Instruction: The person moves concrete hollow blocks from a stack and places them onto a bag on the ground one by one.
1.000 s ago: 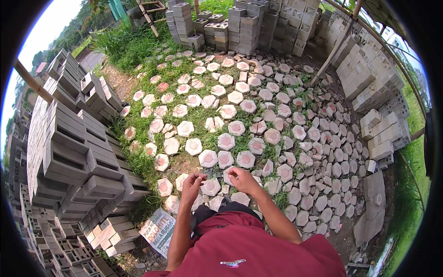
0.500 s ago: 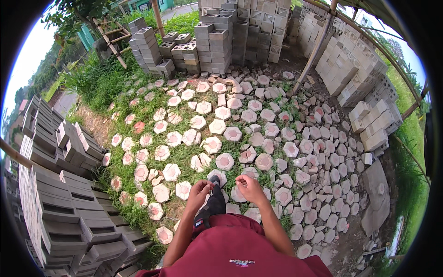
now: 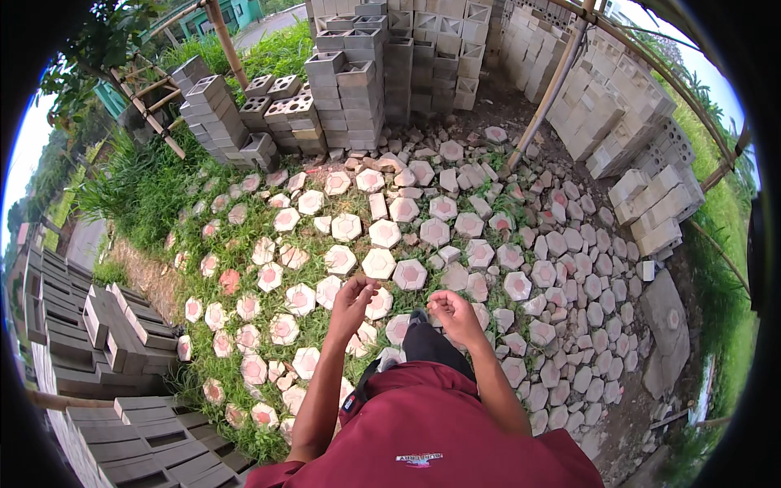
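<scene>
outdoor block-making yard | stacks of grey concrete blocks | hexagonal pavers laid out on grass | bamboo poles

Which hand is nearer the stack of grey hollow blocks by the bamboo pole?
The left hand. The stack of grey hollow blocks stands far ahead to the left, so the left hand is on its side; the right hand is further right, beyond the left hand.

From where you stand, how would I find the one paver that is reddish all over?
Start at the dark stack of flat blocks at the left edge and look right across the grass. The reddish paver lies near the grass border. Its neighbours are pale hexagons with only a pink centre; this one is reddish throughout.
</scene>
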`<state>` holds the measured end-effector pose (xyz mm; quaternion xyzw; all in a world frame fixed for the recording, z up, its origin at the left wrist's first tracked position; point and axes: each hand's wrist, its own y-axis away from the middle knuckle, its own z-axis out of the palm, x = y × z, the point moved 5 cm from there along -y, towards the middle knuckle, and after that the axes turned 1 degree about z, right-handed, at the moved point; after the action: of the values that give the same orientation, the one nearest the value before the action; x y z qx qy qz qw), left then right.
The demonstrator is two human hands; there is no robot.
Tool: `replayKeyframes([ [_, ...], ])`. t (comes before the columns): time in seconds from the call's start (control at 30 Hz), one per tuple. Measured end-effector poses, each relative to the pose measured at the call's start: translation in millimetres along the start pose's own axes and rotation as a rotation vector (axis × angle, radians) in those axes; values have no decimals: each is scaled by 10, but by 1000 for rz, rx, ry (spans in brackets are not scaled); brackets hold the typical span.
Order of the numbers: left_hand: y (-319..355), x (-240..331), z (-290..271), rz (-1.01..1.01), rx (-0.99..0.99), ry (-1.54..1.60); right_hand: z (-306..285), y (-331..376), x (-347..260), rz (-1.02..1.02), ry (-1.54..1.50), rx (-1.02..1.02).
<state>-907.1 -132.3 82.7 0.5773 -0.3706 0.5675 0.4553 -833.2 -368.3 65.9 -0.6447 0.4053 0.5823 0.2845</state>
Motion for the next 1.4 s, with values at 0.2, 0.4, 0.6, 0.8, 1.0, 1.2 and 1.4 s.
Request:
replayKeyframes([
  [0.2,-1211,-158,-264,-8,78,-15,-1,-1511,-142,6,93,-72],
  [0.4,-2608,-300,-648,-85,252,9,-64,-3468,-255,-127,277,-106],
  [0.6,-3879,-96,-773,-135,304,65,-78,-5024,-718,-162,211,-231],
  [0.8,-5092,-9,-800,-181,252,51,-158,-6044,-741,-131,170,-234],
  [1.0,-6407,4,-1023,-194,215,57,-287,-7196,-546,-70,180,-204],
  [1.2,-7987,85,-1321,-164,114,-21,-413,-8690,-643,-71,237,-148],
  [1.4,-9453,498,-1510,-82,69,-30,-518,-9982,-864,-50,271,-98],
])
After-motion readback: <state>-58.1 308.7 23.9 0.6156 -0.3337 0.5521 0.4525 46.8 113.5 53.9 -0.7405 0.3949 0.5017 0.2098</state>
